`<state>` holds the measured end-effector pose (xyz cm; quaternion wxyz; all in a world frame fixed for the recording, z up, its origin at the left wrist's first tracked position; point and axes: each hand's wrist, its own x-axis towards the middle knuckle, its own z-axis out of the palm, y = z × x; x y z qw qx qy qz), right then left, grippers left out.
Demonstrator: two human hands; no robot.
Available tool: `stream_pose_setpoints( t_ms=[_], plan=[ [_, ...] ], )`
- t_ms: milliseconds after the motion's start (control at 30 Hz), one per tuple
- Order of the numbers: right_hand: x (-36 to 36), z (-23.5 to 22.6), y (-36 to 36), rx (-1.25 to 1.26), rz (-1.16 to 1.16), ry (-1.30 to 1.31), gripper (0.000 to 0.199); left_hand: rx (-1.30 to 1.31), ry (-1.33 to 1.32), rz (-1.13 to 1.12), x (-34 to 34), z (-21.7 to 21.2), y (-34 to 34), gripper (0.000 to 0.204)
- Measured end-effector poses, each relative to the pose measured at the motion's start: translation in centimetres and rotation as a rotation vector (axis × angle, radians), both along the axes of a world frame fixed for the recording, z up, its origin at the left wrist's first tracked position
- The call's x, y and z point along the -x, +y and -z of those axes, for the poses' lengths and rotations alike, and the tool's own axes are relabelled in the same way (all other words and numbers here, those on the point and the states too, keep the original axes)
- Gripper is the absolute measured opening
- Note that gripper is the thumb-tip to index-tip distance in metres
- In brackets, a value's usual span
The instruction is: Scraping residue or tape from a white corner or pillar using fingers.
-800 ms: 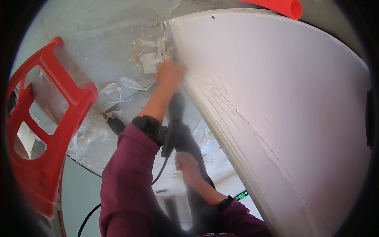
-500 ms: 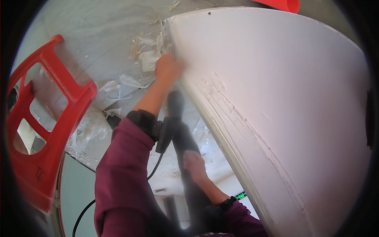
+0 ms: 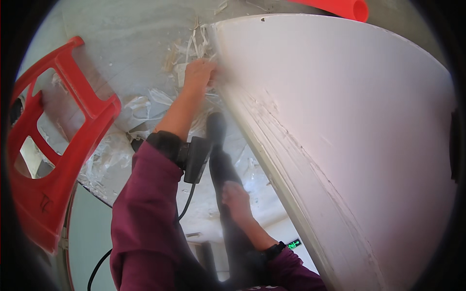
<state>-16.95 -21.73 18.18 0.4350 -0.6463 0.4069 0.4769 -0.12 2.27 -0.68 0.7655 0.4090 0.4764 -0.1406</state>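
Note:
My left hand (image 3: 198, 76) is at the near-left edge of a large pale panel (image 3: 340, 97) with a curved far side. Its fingers are curled in against that edge, and what they pinch, if anything, is hidden and blurred. Thin whitish strips (image 3: 196, 41) lie on the floor just beyond the hand. Lower down, my right hand (image 3: 236, 198) rests closed by my dark-trousered leg (image 3: 221, 165); its fingers are too blurred to show anything in them. Rough lines of residue (image 3: 291, 136) run along the panel's left border.
A red plastic stool (image 3: 82, 92) lies tipped at the left. Another red piece (image 3: 335, 7) is at the top, behind the panel. Crumpled clear film (image 3: 145, 104) litters the floor. A black cable (image 3: 187, 206) hangs from the device on my left wrist.
My left hand has shifted slightly left along with its forearm, while staying near the panel edge. My right hand remains by the leg. The whole view has moved slightly.

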Motion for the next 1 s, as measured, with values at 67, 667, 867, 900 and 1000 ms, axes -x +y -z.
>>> stream_pose_setpoints(
  t_ms=[67,667,867,900,1000],
  plan=[
    [-0.1,0.2,-0.1,0.011,0.129,0.059,0.023,-0.252,-0.013,0.156,0.6,-0.2,0.0,0.018],
    [-0.4,0.6,-0.3,-0.058,0.160,0.095,0.024,-0.407,0.076,0.776,-0.9,-1.2,-0.9,0.042],
    [-0.5,0.6,-0.1,-0.056,0.167,0.083,0.024,-0.442,-0.141,0.714,0.0,1.2,-0.9,0.027],
    [-0.5,0.7,-0.1,-0.060,0.190,0.095,0.024,-0.422,-0.199,0.660,0.2,1.5,-0.7,0.025],
    [-0.5,0.7,-0.1,-0.043,0.117,0.060,0.025,-0.373,-0.241,0.591,0.5,1.5,-0.4,0.023]
  ],
)
